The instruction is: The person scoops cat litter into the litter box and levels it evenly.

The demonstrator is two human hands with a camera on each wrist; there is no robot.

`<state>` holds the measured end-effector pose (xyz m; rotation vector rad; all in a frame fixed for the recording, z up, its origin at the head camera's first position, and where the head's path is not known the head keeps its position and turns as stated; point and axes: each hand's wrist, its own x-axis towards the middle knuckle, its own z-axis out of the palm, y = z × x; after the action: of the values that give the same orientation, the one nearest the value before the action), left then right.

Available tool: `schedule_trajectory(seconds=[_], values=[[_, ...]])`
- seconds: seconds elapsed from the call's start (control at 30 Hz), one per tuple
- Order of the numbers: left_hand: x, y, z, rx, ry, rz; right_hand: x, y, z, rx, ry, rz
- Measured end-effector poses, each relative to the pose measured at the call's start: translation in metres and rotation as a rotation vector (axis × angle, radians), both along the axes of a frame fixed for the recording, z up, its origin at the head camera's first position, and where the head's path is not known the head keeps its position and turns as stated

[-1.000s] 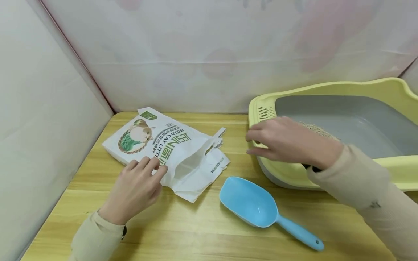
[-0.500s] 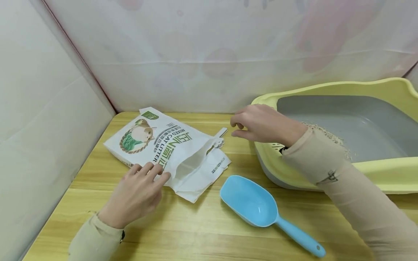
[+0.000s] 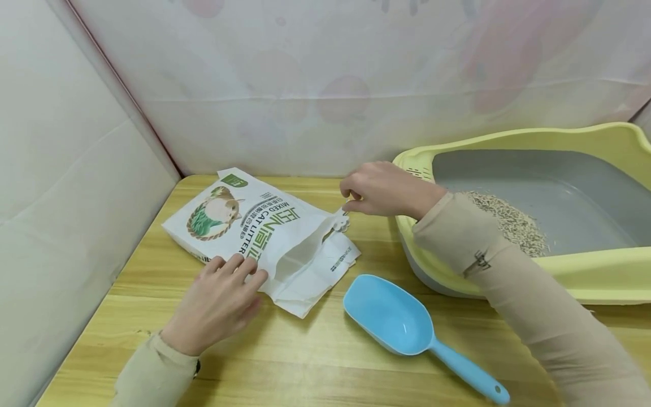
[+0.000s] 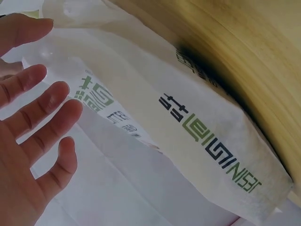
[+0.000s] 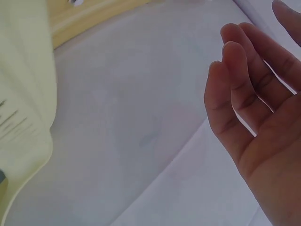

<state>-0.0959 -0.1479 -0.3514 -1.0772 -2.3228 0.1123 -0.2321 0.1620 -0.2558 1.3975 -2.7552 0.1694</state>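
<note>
A white cat litter bag lies on its side, its mouth gaping toward the right. My left hand is at the bag's near edge, fingers loosely bent; the left wrist view shows the fingers spread beside the printed bag. At the far corner of the mouth is a small white scalloped piece. My right hand hovers over its far end, covering that part. In the right wrist view the right hand has gently curved fingers and nothing between them.
A light blue scoop lies in front of the bag, handle to the lower right. On the right stands a yellow-rimmed litter box with a heap of litter pellets inside. Pale cloth walls bound the wooden table behind and left.
My right hand has moved left from the litter box's rim to the far corner of the bag's mouth, uncovering the litter heap. The left hand has stayed at the bag's near edge.
</note>
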Motion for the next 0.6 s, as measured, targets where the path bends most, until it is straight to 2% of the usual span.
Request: schedule_trajectory(seconds=[0.27, 0.43, 0.6], values=[[-0.001, 0.006, -0.007, 0.017, 0.062, 0.032, -0.01, -0.019, -0.006, 0.017, -0.068, -0.031], [0.0, 0.008, -0.007, 0.03, 0.081, 0.044, -0.014, -0.03, -0.01, 0.134, -0.164, -0.097], [0.0, 0.012, -0.008, 0.024, 0.096, 0.047, -0.02, -0.041, -0.02, 0.265, -0.267, -0.163]])
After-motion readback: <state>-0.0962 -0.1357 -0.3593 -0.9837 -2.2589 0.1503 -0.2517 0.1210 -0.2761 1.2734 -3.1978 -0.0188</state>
